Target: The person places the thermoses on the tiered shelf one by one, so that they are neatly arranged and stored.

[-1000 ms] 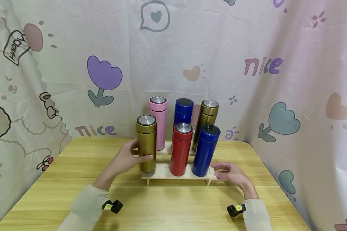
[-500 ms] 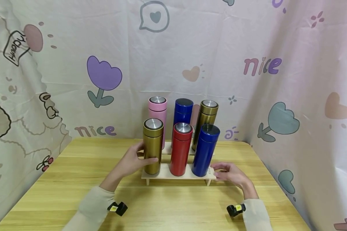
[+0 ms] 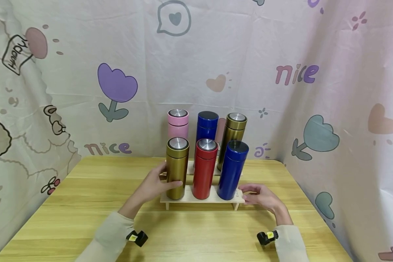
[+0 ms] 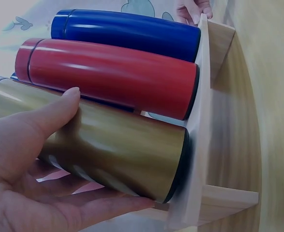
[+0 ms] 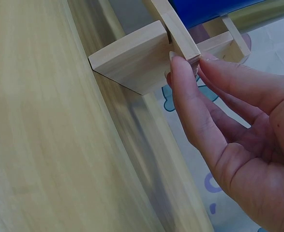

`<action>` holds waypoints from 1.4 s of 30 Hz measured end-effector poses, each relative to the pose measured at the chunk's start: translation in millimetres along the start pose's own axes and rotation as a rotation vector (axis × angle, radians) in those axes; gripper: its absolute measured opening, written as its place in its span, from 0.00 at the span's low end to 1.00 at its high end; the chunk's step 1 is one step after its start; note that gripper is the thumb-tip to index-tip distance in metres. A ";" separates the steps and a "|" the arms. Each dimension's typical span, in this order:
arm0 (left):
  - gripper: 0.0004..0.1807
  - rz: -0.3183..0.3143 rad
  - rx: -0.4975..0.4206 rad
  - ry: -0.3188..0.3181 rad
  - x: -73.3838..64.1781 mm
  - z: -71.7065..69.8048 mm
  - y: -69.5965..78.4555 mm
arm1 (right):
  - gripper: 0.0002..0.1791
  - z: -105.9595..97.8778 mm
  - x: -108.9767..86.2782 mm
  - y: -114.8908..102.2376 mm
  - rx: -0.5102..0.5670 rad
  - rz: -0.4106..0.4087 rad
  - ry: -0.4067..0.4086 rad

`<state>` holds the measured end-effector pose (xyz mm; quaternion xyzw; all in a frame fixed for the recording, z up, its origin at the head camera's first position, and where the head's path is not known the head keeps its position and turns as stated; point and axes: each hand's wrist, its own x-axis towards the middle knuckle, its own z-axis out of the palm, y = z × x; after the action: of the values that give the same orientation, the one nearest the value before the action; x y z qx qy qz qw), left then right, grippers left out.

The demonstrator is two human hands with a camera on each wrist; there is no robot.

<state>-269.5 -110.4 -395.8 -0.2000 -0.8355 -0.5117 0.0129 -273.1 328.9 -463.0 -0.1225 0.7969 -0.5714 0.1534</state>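
Note:
My left hand [image 3: 155, 185] grips a gold thermos bottle [image 3: 177, 174] around its lower body, thumb across the front. The bottle stands upright at the left end of the lower shelf of a pale wooden two-tier rack [image 3: 201, 200]. In the left wrist view its black base [image 4: 179, 166] is right at the shelf board. A red thermos [image 3: 204, 173] and a blue thermos [image 3: 231, 174] share that shelf to the right. At the rack's right end my right hand [image 3: 262, 197] pinches the board's edge between thumb and fingers, as the right wrist view shows of the board end [image 5: 183, 41].
On the upper shelf behind stand a pink thermos [image 3: 178, 125], another blue thermos [image 3: 207, 125] and a second gold thermos [image 3: 234, 134], partly hidden by the front row. A wood-grain table [image 3: 196, 233] lies beneath, with a printed curtain [image 3: 242, 47] behind it.
My left hand has moved the gold thermos right and slightly nearer, from the shelf's left edge to closer beside the red one, now covering more of the pink thermos. My right hand stays put.

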 end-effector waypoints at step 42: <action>0.45 -0.075 -0.003 0.005 -5.4 1.4 -11.8 | 0.28 2.7 2.9 -2.4 -0.008 0.010 0.000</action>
<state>-268.4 -115.6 -407.7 -0.1674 -0.8415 -0.5137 -0.0046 -274.6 324.7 -461.8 -0.1191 0.7997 -0.5675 0.1559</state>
